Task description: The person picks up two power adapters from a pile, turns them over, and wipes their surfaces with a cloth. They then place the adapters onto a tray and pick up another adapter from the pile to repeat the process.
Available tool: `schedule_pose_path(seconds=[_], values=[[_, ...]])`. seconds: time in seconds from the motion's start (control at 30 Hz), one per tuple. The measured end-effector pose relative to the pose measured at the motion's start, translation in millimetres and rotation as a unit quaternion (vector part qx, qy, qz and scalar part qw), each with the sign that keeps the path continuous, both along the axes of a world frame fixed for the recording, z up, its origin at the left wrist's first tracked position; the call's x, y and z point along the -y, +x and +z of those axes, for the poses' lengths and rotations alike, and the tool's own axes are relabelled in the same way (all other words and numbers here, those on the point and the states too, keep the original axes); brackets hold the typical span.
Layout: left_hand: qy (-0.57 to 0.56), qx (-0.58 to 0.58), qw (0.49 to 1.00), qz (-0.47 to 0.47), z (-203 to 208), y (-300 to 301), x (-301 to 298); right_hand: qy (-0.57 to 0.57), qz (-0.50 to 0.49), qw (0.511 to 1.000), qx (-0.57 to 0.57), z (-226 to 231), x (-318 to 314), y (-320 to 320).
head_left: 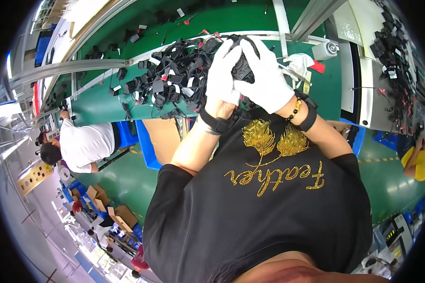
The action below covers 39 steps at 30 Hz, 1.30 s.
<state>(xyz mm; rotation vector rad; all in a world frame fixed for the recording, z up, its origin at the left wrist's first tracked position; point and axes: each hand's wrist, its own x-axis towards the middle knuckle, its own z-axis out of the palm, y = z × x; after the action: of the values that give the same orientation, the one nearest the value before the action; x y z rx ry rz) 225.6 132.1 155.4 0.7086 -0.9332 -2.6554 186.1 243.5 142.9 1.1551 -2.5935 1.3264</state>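
My left hand [223, 73] and my right hand [265, 78], both in white gloves, are raised close together over the green bench. Between them they grip a black corded adapter [243, 70], partly covered by the fingers. A dark loop, apparently of its cord, curves above the fingertips. Beside my left hand lies a tangled pile of black corded adapters [177, 78] with white labels and small red parts. My right hand is nearest to a crumpled white glove or cloth [299, 63] on the bench.
A metal rail [97, 64] crosses at left, and a post [316, 19] stands at upper right. Near the right end are a white container [325, 50] and a red piece [318, 67]. A blue bin [147, 146] sits below the bench edge. At left, a co-worker in white [87, 146] sits.
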Motion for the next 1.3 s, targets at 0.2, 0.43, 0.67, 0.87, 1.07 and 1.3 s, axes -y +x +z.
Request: schedule_pose_path(seconds=[0.2, 0.43, 0.67, 0.87, 1.07, 1.3], values=[[0.116, -0.017, 0.993, -0.001, 8.8, -0.4, 0.8, -0.032, 0.027, 0.999, -0.024, 19.0, -1.8, -6.6], [0.029, -0.132, 0.979, -0.15, 22.7, 2.9, 1.3, -0.153, -0.024, 0.97, 0.185, 2.1, -4.5, -29.3], [-0.386, -0.111, 0.916, -0.013, 18.4, -9.9, 30.3, -0.517, 0.14, 0.49, 0.688, 81.8, -23.9, -44.3], [-0.316, -0.04, 0.879, -0.354, -31.5, 12.2, -1.5, -0.557, 0.263, 0.44, 0.654, 93.9, -29.3, -38.5], [-0.418, -0.148, 0.895, -0.042, 44.4, 4.0, 4.2, -0.572, 0.24, 0.424, 0.66, 79.8, -35.8, -30.9], [-0.86, -0.182, 0.475, -0.043, 83.2, -53.8, -28.1, -0.606, 0.347, 0.495, 0.516, 25.2, -5.4, -5.2]])
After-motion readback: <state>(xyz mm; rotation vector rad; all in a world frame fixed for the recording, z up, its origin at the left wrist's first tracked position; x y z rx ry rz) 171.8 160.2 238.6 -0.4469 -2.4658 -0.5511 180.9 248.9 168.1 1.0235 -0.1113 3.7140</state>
